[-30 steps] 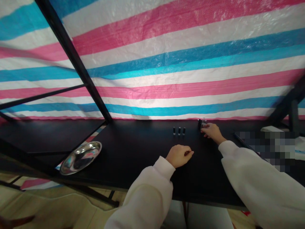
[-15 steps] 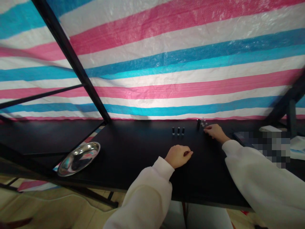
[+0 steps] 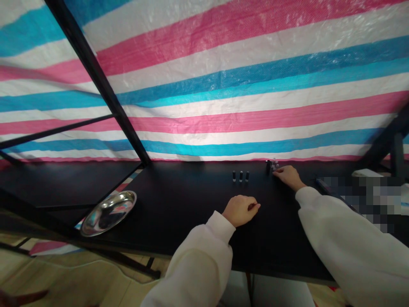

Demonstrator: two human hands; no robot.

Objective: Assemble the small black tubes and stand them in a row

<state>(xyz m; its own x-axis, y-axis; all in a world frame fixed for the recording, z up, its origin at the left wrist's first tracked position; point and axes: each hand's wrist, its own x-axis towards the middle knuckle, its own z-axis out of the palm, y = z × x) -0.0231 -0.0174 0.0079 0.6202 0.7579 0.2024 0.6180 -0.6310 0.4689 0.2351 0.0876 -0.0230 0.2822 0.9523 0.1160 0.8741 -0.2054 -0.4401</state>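
My left hand (image 3: 240, 209) rests on the black table (image 3: 179, 204) as a loose fist, nothing visible in it. My right hand (image 3: 286, 175) reaches to the back of the table, fingers curled beside a small cluster of dark and clear vials (image 3: 271, 165); whether it grips one I cannot make out. Three small dark vials (image 3: 240, 176) stand upright in a row, between the hands and further back. Both arms wear white sleeves.
A shiny metal dish (image 3: 108, 212) sits at the table's left front corner. A black slanted frame bar (image 3: 99, 81) rises at the left. A striped pink, blue and white tarp (image 3: 243, 85) hangs behind. A blurred patch (image 3: 364, 196) lies at the right.
My right hand has drawn slightly back from the vial cluster and returned close to it. My left hand has stayed put.
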